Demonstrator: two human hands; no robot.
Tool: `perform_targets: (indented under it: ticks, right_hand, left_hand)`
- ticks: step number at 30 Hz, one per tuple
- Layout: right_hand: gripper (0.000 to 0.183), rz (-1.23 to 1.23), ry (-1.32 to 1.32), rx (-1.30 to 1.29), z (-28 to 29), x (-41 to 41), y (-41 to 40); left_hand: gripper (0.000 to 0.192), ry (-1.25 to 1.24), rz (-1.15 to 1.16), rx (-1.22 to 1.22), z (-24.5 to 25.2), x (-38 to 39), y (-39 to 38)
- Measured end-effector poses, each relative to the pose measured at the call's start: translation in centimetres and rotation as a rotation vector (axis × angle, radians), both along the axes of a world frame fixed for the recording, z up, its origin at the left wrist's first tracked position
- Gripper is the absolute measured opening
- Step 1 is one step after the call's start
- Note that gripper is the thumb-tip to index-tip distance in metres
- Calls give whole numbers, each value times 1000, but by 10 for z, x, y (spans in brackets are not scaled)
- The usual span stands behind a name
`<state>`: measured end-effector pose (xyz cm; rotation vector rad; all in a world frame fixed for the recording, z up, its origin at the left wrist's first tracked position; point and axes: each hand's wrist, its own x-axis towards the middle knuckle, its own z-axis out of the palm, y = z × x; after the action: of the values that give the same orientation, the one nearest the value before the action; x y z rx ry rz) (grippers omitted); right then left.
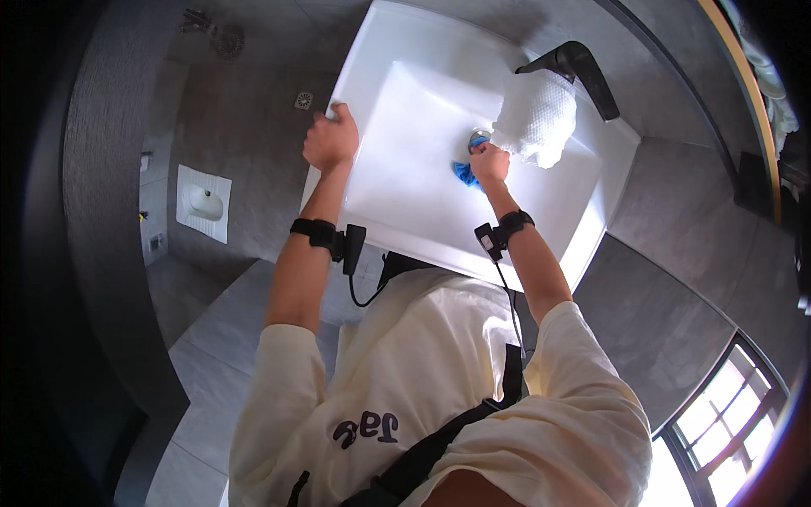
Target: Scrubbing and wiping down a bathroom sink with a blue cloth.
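Before me is a white rectangular washbasin [412,209]. My left hand [332,138] grips its left rim, thumb on top and fingers curled over the edge. Down in the bowl, my right hand [490,163] holds a crumpled blue cloth [466,173] close to the round metal drain [479,136]. Part of the cloth hangs out to the left of the fingers, and another bit shows over the drain. A white textured cloth or paper towel [538,117] hangs from the black faucet [570,60], just beyond my right hand.
A squat toilet [206,203] is set in the floor at left, with a floor drain [304,100] near the basin. A dark door frame [114,190] stands at far left. At lower right is a window [725,412]. Cables hang from black wrist-worn devices [355,249].
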<state>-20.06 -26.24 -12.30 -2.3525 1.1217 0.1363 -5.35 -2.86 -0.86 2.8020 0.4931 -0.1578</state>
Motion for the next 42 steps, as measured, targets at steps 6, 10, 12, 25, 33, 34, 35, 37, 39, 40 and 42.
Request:
perform_targets:
  ticks: [6,10,12,25,33,34,35,37,39,40,42]
  right_hand:
    - [13,252,176,-108,-8,-8,-18]
    - [16,233,43,54,-13,-5,-19]
    - [17,-21,80,-4,-5,8,0]
    - [15,778,195,-167,-16,-11,-60]
    - [17,187,111,-13,-1,1,-8]
    - [20,-7,86,64,5,6,3]
    - [22,-197,64,31,1,10,12]
    - [23,-322,36,86,9,18,29]
    - [20,-347,19,54,0,13,27]
    - [20,-352,21,52,-3,12,17]
    - [15,121,66,-26,-6,7,-1]
  left_hand:
    - [52,-1,-7,-5,2,2,2]
    - [51,-18,9,11,1,2,-4]
    - [51,-6,1,-12,2,1,-6]
    - [51,-11,-32,-27,-1,3,0]
    - [50,-21,-16,-16,-2,1,0]
    - [50,-26,-16,-11,-2,1,-1]
    - [50,-30,-23,-14,-2,3,-3]
    - [50,-34,-13,-1,-4,2,-2]
    - [50,-32,-21,6,-2,2,-4]
    - [50,-33,-22,13,-1,2,-5]
    - [50,-26,-14,7,-2,1,-2]
